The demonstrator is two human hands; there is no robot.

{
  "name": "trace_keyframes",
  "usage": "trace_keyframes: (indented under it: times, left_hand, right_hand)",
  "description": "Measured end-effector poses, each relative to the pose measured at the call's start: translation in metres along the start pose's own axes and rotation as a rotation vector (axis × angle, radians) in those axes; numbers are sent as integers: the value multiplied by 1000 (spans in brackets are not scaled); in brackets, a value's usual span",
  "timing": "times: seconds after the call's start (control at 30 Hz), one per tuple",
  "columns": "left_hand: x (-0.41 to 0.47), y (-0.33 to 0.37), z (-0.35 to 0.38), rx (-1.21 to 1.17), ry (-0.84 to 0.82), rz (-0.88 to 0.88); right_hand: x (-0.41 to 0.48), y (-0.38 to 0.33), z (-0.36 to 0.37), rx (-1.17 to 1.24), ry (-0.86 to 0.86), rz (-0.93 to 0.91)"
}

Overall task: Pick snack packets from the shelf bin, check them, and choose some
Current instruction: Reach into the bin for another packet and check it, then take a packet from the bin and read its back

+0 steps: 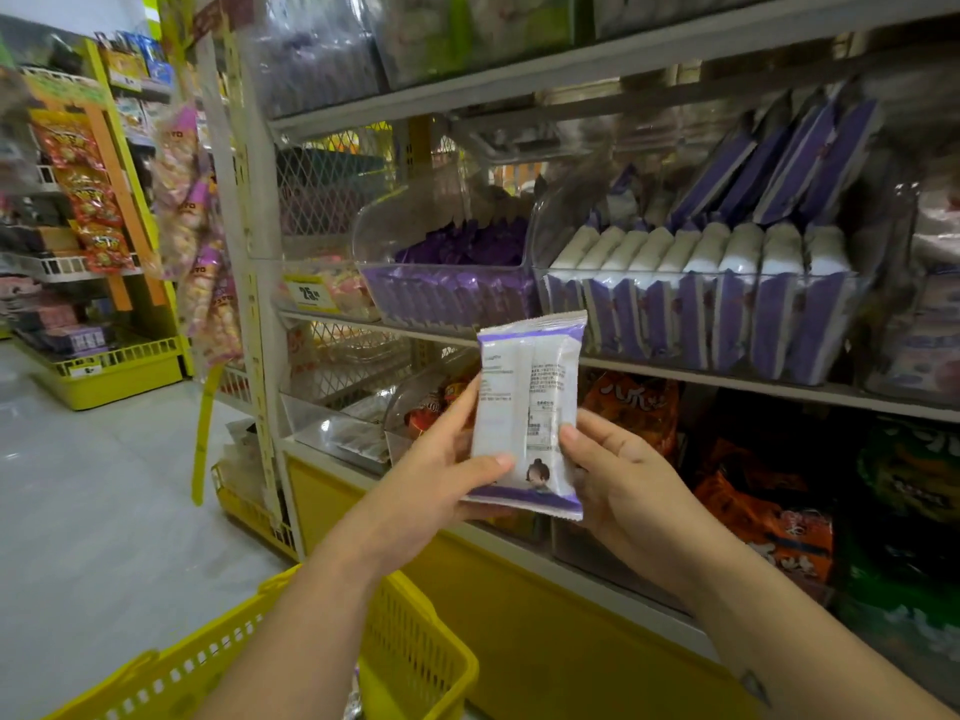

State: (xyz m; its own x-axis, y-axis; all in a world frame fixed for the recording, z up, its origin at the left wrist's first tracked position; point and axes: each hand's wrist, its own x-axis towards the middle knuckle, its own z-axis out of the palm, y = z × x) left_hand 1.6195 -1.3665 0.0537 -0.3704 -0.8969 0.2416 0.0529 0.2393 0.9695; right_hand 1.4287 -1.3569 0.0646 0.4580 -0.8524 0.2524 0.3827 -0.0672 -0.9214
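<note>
A white and purple snack packet (527, 407) stands upright in front of the shelf, its printed back side facing me. My left hand (441, 470) grips its left edge, thumb across the lower front. My right hand (618, 485) holds its right edge, thumb pressed on the packet. Behind it a clear shelf bin (696, 314) holds a row of several like packets standing on edge. A second clear bin (447, 288) to its left holds darker purple packets.
A yellow shopping basket (415, 662) hangs below my left forearm. Orange and green snack bags (769, 511) fill the lower shelf. The metal shelf edge (727, 376) runs beneath the bins. Hanging snack strips (197, 241) and a yellow rack (104, 366) stand left across the grey floor.
</note>
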Motion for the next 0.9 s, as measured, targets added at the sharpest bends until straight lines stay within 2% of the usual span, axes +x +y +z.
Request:
trace_keyframes:
  times: [0.13, 0.23, 0.37, 0.43, 0.57, 0.7, 0.9]
  left_hand:
    - [4, 46, -11, 36, 111, 124]
    - [15, 85, -9, 185, 250, 209]
    - [38, 128, 3, 411, 524, 415]
    - [52, 140, 7, 525, 588, 462]
    - [82, 153, 7, 694, 624, 473]
    - [122, 164, 5, 788, 585, 471]
    - [174, 168, 0, 973, 567, 425]
  right_hand:
    - [12, -41, 19, -335, 172, -150]
    - [20, -76, 30, -669, 138, -303]
    - [39, -113, 34, -930, 153, -244]
    - [51, -134, 28, -1081, 144, -193]
    - [76, -183, 3, -1456, 239, -198]
    - [117, -214, -28, -1806, 337, -233]
    - [177, -227, -59, -2034, 179, -6]
